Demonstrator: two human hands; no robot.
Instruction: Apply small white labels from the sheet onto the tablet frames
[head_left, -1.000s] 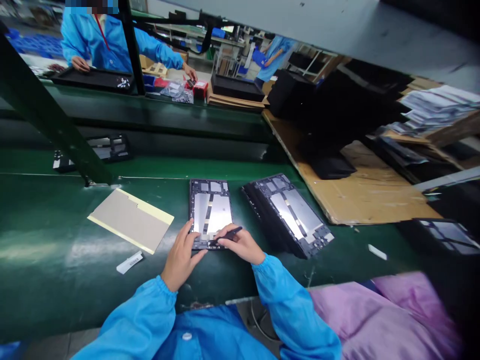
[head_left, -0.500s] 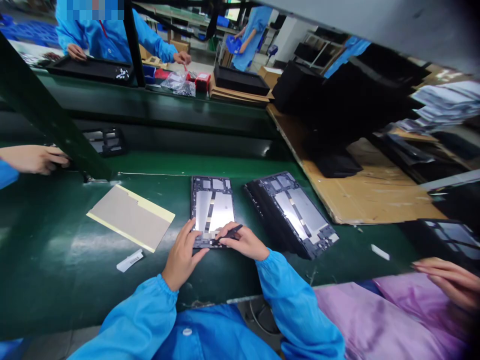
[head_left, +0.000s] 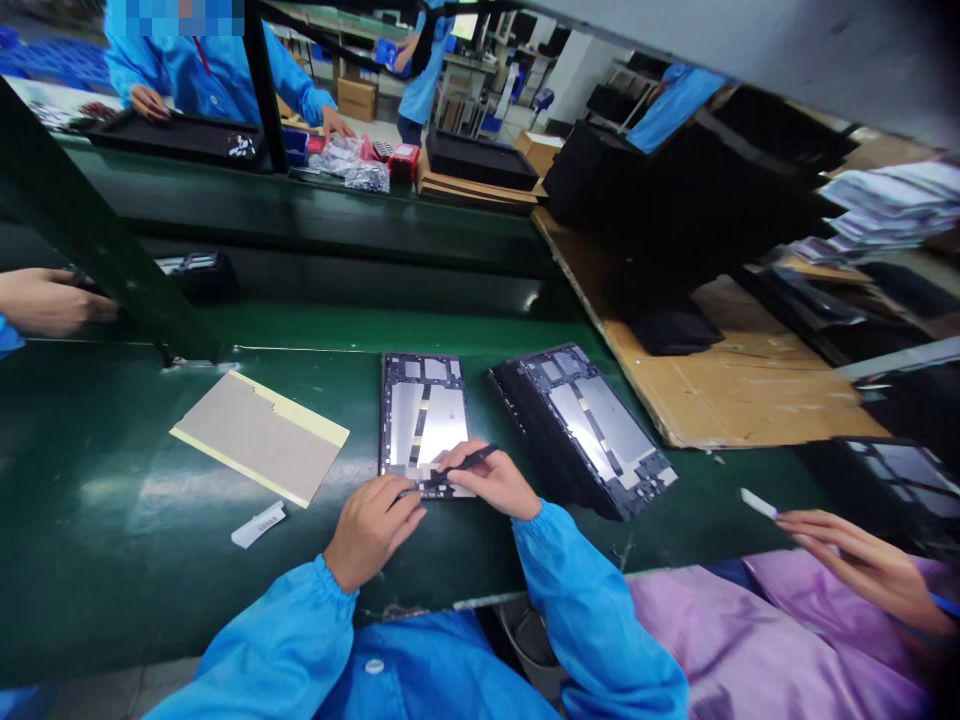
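An open tablet frame with silver inner plates lies flat on the green conveyor belt in front of me. My right hand is closed on thin black tweezers, their tip down at the frame's near edge. My left hand rests at the frame's near left corner with its fingers curled and pinched against the edge. Just right of the frame stands a slanted stack of the same tablet frames.
A tan sheet with yellow edge and a small white label lie to the left. A co-worker's hand reaches in at the right, another hand at the far left. Cardboard and black trays sit beyond.
My left hand slid from the frame's side down to its near corner and curled. The co-worker's hand on the right reached further in. The hand at the left drew back.
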